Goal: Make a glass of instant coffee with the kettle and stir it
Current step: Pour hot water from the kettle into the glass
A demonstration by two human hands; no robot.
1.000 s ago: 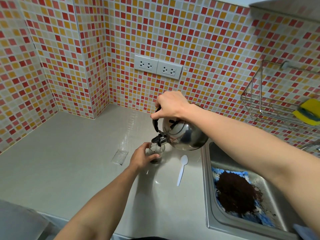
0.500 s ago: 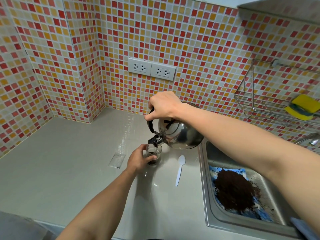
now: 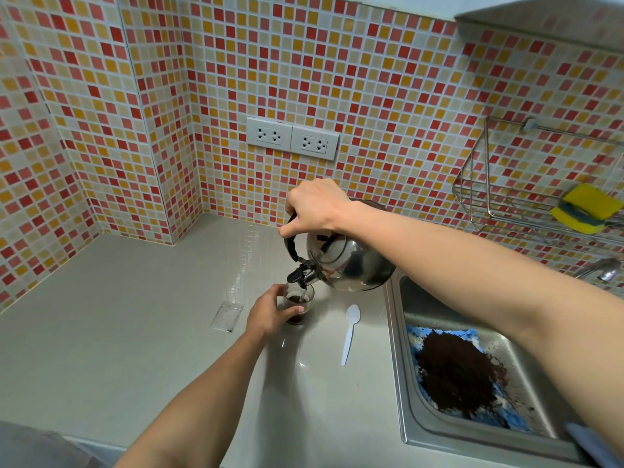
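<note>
One kettle (image 3: 351, 265) is tilted over one glass (image 3: 299, 304) on the surface (image 3: 135, 332), the right hand (image 3: 319, 207) clenched on its handle. The left hand (image 3: 270, 315) grasps the glass. One white spoon (image 3: 349, 332) and one empty sachet (image 3: 226, 317) lie nearby.

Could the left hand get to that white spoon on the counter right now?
Probably not yet: the left hand is wrapped around the glass, steadying it under the tilted kettle. The white spoon lies close by on bare counter, unobstructed, so once the hand lets go it looks easy.
</note>
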